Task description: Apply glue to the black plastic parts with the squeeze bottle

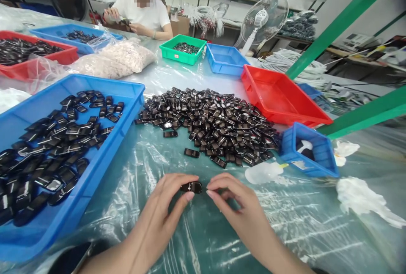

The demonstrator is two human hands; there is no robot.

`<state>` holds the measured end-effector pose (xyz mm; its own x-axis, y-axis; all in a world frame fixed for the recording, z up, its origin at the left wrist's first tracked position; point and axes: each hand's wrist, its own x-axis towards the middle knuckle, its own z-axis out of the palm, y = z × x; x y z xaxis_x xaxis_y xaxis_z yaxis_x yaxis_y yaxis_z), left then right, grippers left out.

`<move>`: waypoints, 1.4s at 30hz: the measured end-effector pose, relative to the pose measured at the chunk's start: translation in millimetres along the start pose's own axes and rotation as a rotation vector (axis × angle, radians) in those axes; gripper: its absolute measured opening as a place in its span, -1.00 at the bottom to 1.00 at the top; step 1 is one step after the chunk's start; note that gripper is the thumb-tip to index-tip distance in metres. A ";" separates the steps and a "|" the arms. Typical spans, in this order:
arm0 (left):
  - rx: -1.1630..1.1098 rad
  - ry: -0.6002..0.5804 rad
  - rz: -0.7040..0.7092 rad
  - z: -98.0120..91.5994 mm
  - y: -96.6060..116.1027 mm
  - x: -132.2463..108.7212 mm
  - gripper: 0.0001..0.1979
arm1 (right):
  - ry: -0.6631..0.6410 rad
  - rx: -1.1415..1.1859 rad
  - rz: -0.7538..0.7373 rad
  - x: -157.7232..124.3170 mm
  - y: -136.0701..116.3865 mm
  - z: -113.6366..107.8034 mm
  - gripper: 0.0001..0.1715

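**Two bare hands at a dark piece above a film-covered table**

Head view. The left hand (160,206) grips one small, glossy dark piece (191,187) between thumb and fingers, closed to the thickness of the piece, which lies roughly level with its free end toward the right hand (252,212). The right hand is curled, its thumb and fingertips close together just beside that end; whether they pinch something tiny cannot be told. The held piece is centred in front of the wearer, on the near side of a large heap of similar pieces (215,121); a few lie loose at the heap's near edge. To the left, a large blue tray (98,176) contains more such pieces. To the right of the heap are a red tray (279,92), a small blue bin (322,162) holding a dark-and-white item, and a translucent container (263,173) lying on the table film. Beyond the heap stands a green tray (187,59) of small parts; across the table sits a person in a white top (147,16).
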<state>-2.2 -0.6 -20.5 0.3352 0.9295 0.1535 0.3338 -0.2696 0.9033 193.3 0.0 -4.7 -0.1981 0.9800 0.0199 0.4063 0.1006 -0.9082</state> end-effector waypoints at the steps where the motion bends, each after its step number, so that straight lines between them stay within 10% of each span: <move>1: 0.016 -0.007 0.042 0.2 0.1 -0.2 -0.75 | -0.016 0.097 0.065 -1.4 -2.5 -2.2 -0.91; 14: 0.043 -0.083 0.195 -0.3 4.4 -5.1 -0.68 | -0.201 0.895 0.501 -7.6 -8.9 -4.7 -0.76; 42: 0.112 -0.158 0.379 -5.9 12.4 -6.3 -0.58 | -0.387 1.018 0.436 -7.3 3.9 11.0 -0.45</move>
<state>-5.3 -8.3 -7.9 0.5803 0.7117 0.3958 0.2512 -0.6188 0.7443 186.5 -8.7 -13.0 -0.5479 0.7624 -0.3445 -0.3594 -0.5863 -0.7260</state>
